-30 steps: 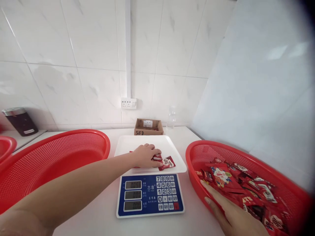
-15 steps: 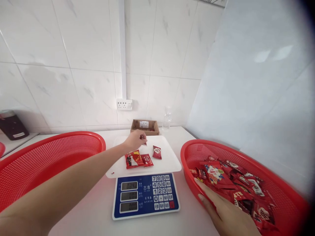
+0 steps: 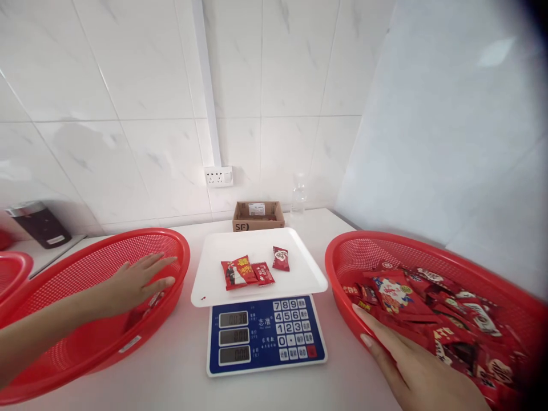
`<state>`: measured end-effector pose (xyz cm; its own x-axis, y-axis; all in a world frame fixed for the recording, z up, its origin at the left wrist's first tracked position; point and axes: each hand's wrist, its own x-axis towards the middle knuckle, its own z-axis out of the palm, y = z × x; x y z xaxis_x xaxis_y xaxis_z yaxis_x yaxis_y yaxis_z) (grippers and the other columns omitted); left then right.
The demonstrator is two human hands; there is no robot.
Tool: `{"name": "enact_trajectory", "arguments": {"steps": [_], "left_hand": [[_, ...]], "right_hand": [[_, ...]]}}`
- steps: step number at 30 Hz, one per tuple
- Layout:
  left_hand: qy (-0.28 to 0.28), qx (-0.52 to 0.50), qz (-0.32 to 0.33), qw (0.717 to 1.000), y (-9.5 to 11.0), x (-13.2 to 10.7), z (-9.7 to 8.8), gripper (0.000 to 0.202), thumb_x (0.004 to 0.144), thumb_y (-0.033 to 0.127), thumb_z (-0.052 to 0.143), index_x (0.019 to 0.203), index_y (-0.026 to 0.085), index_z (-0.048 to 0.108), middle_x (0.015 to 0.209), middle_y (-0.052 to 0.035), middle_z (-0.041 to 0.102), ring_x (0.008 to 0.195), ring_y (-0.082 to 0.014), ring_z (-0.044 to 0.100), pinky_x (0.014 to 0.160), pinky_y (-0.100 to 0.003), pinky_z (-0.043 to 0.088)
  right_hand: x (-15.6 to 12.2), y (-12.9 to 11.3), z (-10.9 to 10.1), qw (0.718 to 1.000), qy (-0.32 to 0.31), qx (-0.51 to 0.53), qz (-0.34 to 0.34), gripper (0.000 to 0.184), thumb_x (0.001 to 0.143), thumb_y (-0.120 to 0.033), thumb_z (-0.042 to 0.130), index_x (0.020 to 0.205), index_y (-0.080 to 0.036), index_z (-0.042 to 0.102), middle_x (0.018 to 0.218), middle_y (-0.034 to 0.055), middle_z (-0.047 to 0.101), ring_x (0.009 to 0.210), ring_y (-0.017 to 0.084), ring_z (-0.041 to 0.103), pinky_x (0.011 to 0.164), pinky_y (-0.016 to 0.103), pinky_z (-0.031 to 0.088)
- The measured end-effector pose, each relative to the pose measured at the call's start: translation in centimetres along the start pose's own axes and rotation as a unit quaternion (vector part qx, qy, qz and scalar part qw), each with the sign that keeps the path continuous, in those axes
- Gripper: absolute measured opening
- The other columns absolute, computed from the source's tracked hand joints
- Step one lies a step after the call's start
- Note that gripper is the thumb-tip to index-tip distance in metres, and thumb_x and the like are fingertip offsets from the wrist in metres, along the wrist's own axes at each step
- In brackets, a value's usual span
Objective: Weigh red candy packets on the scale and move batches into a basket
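Note:
My left hand [image 3: 136, 278] hovers open, fingers spread, inside the left red basket [image 3: 51, 365], with a small red packet [image 3: 154, 299] just below the fingers. My right hand [image 3: 417, 371] lies flat and open on the rim of the right red basket [image 3: 432, 254], touching the red snack packets [image 3: 411, 297] piled in it. Between the baskets stands a blue digital scale [image 3: 266, 334] with a white tray [image 3: 295, 279]. Three red packets [image 3: 247, 270] lie on that tray.
A small cardboard box [image 3: 258, 216] and a clear bottle [image 3: 299, 194] stand at the tiled back wall under a socket [image 3: 218, 176]. A dark container [image 3: 40, 224] sits at the far left, beside another red basket's edge [image 3: 12, 268].
My left hand has left the scale tray and swung left into the left basket, opening its fingers. The packets stay on the tray. My right hand has barely moved.

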<state>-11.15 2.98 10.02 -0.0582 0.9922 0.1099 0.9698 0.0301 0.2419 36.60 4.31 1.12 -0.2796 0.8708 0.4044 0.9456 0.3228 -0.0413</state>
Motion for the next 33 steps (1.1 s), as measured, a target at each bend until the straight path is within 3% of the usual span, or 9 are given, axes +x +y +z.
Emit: {"name": "enact_trajectory", "arguments": {"steps": [3,5,7,9,13,15,19,27,33], "left_hand": [[-0.075,0.039,0.041,0.996,4.1,0.6,1.1,0.068,0.082,0.066,0.037,0.141,0.034,0.031,0.154,-0.0008,0.021,0.142,-0.0331,0.01,0.112,-0.059,0.012],[-0.128,0.016,0.079,0.989,8.1,1.6,1.8,0.073,0.082,0.07,0.03,0.145,0.035,0.019,0.157,0.0003,0.008,0.143,-0.0303,0.004,0.113,-0.055,0.014],[-0.186,-0.036,0.082,0.979,11.8,3.0,2.8,0.076,0.081,0.073,0.024,0.146,0.036,0.008,0.157,-0.001,-0.002,0.142,-0.0293,0.014,0.109,-0.05,0.028],[-0.19,-0.03,0.093,0.977,14.8,4.6,4.3,0.082,0.079,0.076,0.02,0.147,0.033,0.003,0.157,-0.0069,-0.005,0.141,-0.0307,0.016,0.109,-0.053,0.025],[-0.161,-0.005,0.116,0.98,18.4,8.0,7.5,0.083,0.074,0.08,0.026,0.145,0.038,0.013,0.157,-0.0101,0.006,0.141,-0.0413,0.004,0.1,-0.074,0.013],[-0.143,0.001,0.148,0.979,19.4,9.0,8.6,0.077,0.075,0.079,0.029,0.141,0.039,0.026,0.153,-0.0099,0.023,0.139,-0.0414,0.012,0.099,-0.073,0.015],[-0.084,0.01,0.207,0.975,20.4,9.4,9.2,0.058,0.082,0.067,0.033,0.127,0.034,0.047,0.134,-0.007,0.049,0.126,-0.0312,0.04,0.103,-0.055,0.027],[-0.06,0.028,0.2,0.978,20.8,9.9,9.1,0.038,0.08,0.054,0.051,0.094,0.021,0.061,0.091,-0.0057,0.062,0.086,-0.0222,0.059,0.072,-0.036,0.047],[-0.054,0.027,0.198,0.978,20.2,10.3,8.8,0.037,0.085,0.051,0.052,0.087,0.016,0.06,0.088,-0.0034,0.062,0.08,-0.0151,0.059,0.074,-0.035,0.048]], "right_hand": [[0.0,-0.2,-0.4,1.0,-0.012,0.004,0.006,0.044,0.092,-0.038,0.031,0.125,-0.028,0.059,0.118,0.0009,0.066,0.092,0.021,0.069,0.055,0.029,0.059],[0.2,-0.5,-0.8,1.0,-0.024,0.007,0.01,0.045,0.092,-0.037,0.03,0.124,-0.027,0.06,0.117,0.0007,0.066,0.092,0.021,0.069,0.056,0.029,0.059],[0.3,-0.8,-1.3,0.999,-0.031,0.007,0.014,0.045,0.092,-0.035,0.029,0.124,-0.026,0.059,0.117,0.0007,0.066,0.093,0.021,0.069,0.059,0.03,0.06],[0.5,-1.1,-1.6,0.999,-0.037,0.007,0.018,0.045,0.092,-0.034,0.029,0.124,-0.025,0.059,0.117,0.0006,0.066,0.094,0.021,0.069,0.061,0.03,0.06],[0.7,-1.4,-1.8,0.999,-0.049,0.004,0.02,0.046,0.092,-0.032,0.027,0.125,-0.026,0.058,0.115,-0.0002,0.067,0.096,0.021,0.068,0.063,0.03,0.06],[0.7,-1.4,-1.7,0.998,-0.05,-0.002,0.024,0.047,0.092,-0.031,0.026,0.126,-0.025,0.058,0.115,-0.0004,0.067,0.095,0.02,0.068,0.063,0.03,0.06],[0.5,-1.3,-1.4,0.998,-0.057,-0.007,0.024,0.048,0.092,-0.028,0.024,0.127,-0.023,0.057,0.115,-0.0002,0.067,0.09,0.019,0.07,0.065,0.029,0.059],[0.5,-1.2,-1.4,0.996,-0.078,-0.006,0.039,0.047,0.093,-0.032,0.026,0.132,-0.028,0.051,0.114,-0.0012,0.068,0.089,0.019,0.07,0.066,0.028,0.059],[0.5,-1.3,-1.5,0.996,-0.079,0.0,0.045,0.046,0.094,-0.032,0.026,0.133,-0.03,0.05,0.118,-0.0018,0.065,0.095,0.02,0.068,0.067,0.029,0.059]]}}
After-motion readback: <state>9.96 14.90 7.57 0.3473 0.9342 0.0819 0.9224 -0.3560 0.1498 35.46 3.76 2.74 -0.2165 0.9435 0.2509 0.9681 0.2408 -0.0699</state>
